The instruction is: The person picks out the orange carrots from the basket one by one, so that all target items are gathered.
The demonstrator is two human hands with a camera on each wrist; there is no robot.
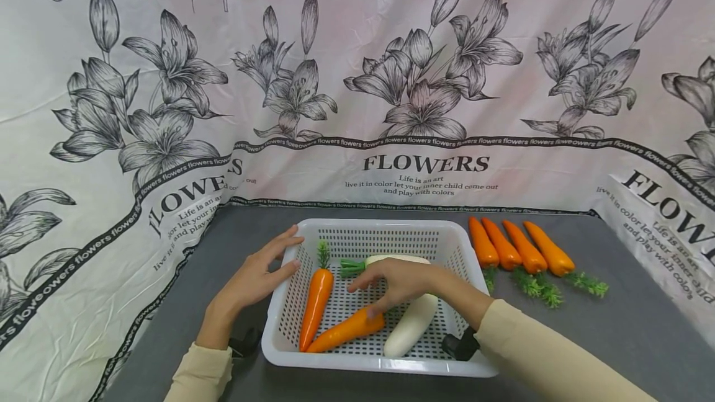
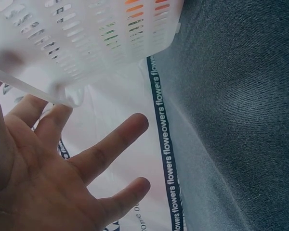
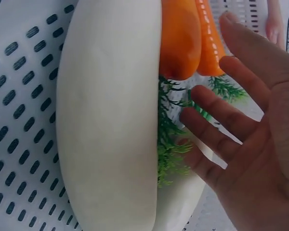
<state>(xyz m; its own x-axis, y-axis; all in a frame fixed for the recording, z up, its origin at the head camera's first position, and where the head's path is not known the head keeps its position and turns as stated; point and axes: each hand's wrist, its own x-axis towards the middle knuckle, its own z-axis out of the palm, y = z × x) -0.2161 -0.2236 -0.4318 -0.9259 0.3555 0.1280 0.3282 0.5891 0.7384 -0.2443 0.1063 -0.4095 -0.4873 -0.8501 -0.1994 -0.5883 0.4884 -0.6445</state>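
Note:
My left hand (image 1: 259, 275) rests on the left rim of a white slotted basket (image 1: 368, 361); in the left wrist view, two fingers reach straight past the rim. Inside the basket, my right hand (image 1: 404, 281) hovers with relaxed, spread fingers over an orange carrot (image 1: 343, 334) that lies slantwise. The thumb overlaps this carrot's thick end in the head view, while the right wrist view shows the palm holding nothing. Another carrot (image 1: 317, 303) with a green top lies along the left side. A white radish (image 1: 412, 329) is under the right wrist, and a second radish (image 1: 410, 259) lies behind the hand.
Several carrots (image 1: 505, 247) with feathery green tops lie side by side on the grey tabletop (image 1: 586, 340), right of the basket. Flower-printed cloth (image 1: 413, 172) stands behind and along both sides. Dark wrist-camera pieces (image 1: 460, 345) show near the basket's front.

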